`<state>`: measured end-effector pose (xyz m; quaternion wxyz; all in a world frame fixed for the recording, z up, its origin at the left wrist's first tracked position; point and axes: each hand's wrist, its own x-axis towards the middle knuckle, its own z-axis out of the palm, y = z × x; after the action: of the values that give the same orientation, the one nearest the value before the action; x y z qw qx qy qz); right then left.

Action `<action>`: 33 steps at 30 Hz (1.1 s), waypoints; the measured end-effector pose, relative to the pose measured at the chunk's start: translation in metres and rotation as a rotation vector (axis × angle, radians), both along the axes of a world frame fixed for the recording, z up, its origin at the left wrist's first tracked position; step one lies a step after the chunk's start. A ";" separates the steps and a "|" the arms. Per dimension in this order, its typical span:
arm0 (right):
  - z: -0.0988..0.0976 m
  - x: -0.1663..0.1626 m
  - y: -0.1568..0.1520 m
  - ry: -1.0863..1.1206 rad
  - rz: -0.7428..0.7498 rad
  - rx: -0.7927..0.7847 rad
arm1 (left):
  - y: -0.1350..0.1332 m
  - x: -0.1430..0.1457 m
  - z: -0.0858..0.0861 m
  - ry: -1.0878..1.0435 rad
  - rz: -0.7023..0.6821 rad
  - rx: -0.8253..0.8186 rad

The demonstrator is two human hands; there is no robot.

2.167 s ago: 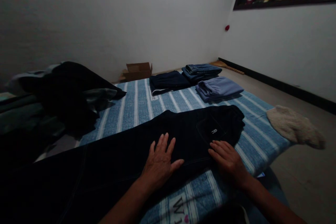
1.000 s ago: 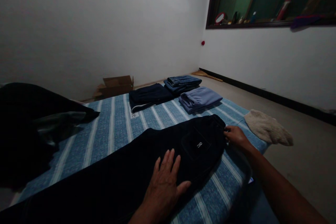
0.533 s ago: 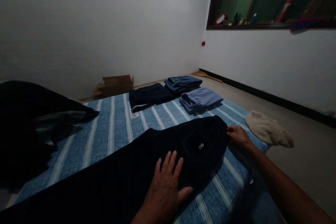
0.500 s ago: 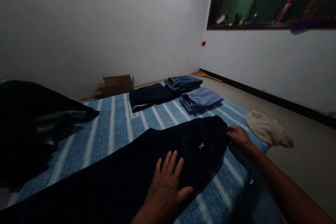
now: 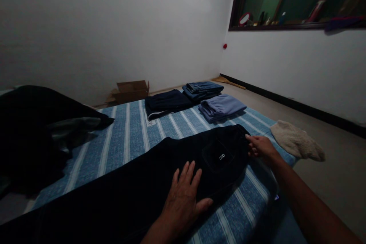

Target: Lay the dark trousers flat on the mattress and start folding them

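Dark trousers (image 5: pixel 120 188) lie lengthwise across the blue striped bed cover (image 5: pixel 131 129), with a pocket bearing a small white mark near the waist end. My left hand (image 5: pixel 183 196) rests flat on them, fingers spread, just below the pocket. At the gathered waistband, my right hand (image 5: pixel 261 148) pinches the edge between thumb and fingers. Beyond the trousers sit folded dark trousers (image 5: pixel 167 103), a stack of folded jeans (image 5: pixel 203 89) and a folded lavender-blue garment (image 5: pixel 221 107).
A heap of dark clothes (image 5: pixel 34 133) lies at the left of the bed. A beige fluffy cloth (image 5: pixel 296 141) hangs over the right edge. Behind the bed stands an open cardboard box (image 5: pixel 133 90) against the wall. Small items line the window ledge (image 5: pixel 274 26).
The view has shifted slightly, so everything sits a little further right. My right fingers have changed their grip a little at the waistband; my left hand stays flat on the trousers.
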<state>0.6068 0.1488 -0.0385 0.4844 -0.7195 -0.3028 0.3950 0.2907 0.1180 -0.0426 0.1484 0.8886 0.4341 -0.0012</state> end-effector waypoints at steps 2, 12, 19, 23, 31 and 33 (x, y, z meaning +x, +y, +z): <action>-0.001 -0.002 0.000 0.044 -0.007 0.021 | 0.000 0.000 -0.001 -0.009 0.005 0.001; -0.015 0.005 -0.003 0.034 -0.083 -0.003 | -0.001 -0.005 -0.001 0.007 0.025 0.003; -0.018 0.007 -0.003 0.038 -0.077 -0.027 | -0.009 -0.008 -0.002 -0.082 -0.068 0.046; -0.017 0.006 -0.002 0.009 -0.089 -0.036 | -0.022 -0.008 -0.010 -0.147 -0.211 0.047; -0.020 0.011 -0.002 -0.087 -0.066 -0.097 | -0.025 -0.012 -0.003 -0.231 -0.175 -0.103; -0.021 0.014 -0.002 -0.105 -0.046 -0.107 | -0.008 -0.014 0.012 -0.221 -0.093 -0.049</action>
<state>0.6203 0.1470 -0.0600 0.4378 -0.7709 -0.2895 0.3609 0.2765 0.1097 -0.0310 0.2168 0.8985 0.3732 0.0794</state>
